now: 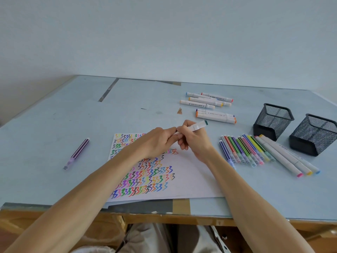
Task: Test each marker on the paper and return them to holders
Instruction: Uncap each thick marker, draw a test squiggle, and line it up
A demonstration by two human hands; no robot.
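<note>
Right hand (193, 141) grips white marker (197, 126); left hand (160, 141) pinches its end; barrel print unreadable.

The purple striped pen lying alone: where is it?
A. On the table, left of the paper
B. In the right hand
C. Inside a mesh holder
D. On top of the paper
A: the purple striped pen lies on the table, left of the paper.

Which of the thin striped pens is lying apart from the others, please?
The purple striped pen, alone on the table left of the paper. The other thin pens lie side by side in a row right of the paper.
</note>
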